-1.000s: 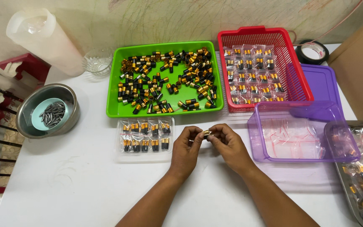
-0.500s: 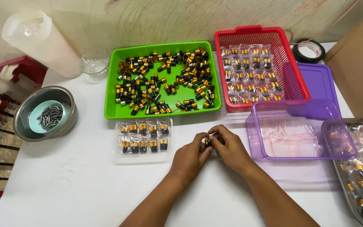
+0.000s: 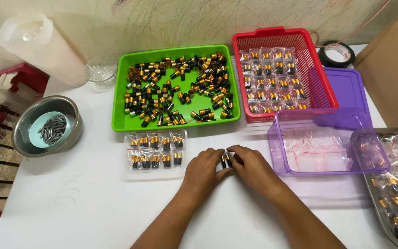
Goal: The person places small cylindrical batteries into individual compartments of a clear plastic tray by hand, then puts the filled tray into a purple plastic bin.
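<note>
Glossy green plastic tray (image 3: 120, 121); shiny steel bowl (image 3: 72, 108).

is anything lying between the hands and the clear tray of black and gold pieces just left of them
Nothing visible does. The left hand and right hand pinch small black-and-gold pieces together, and only bare white table separates them from the clear tray.

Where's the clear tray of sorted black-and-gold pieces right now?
The clear tray sits on the white table, just below the green tray and beside the left hand.
</note>
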